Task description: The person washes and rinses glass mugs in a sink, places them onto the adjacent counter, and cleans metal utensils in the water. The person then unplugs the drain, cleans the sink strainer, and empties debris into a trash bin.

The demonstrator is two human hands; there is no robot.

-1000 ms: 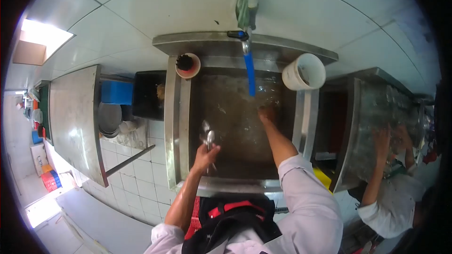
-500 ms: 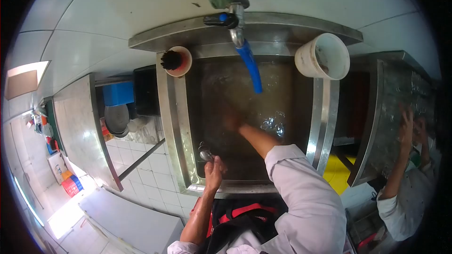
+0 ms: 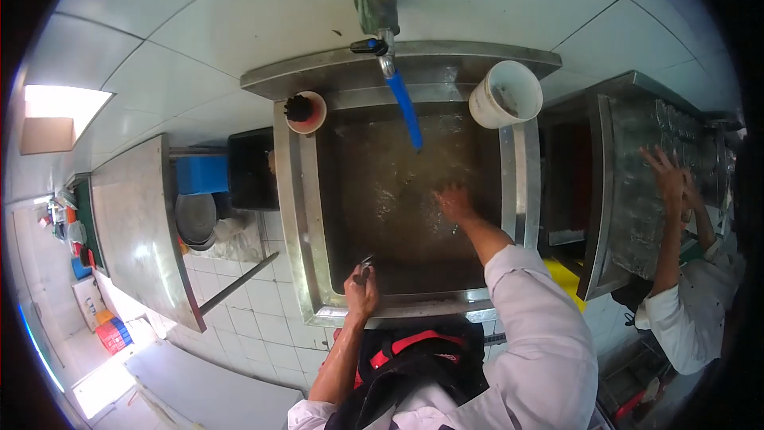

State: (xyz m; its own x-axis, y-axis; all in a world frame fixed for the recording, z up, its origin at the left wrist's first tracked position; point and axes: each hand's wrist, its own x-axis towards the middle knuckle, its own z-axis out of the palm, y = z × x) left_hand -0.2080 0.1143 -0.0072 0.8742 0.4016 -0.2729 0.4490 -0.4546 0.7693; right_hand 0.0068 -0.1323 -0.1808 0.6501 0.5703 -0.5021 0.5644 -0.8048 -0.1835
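Left hand, seven o'clock in sink: fingers closed round metal cutlery. Presumably light, stiff, slippery (wet); best gripped mid-handle. Right hand, three o'clock: fingers spread.

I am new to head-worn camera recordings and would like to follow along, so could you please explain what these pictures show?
There is no robot here: a person works with two bare hands, seen from a camera on their head that looks forward and down.

Below is a metal sink holding murky water. A tap with a blue hose hangs over it. On the rim, at the back left, sits a cup with a dark bristly thing in it; at the back right is a white bucket.

The left hand has its grip closed on shiny metal cutlery. The right hand is in the water, with nothing visibly held. Off to the right, another person works separately.
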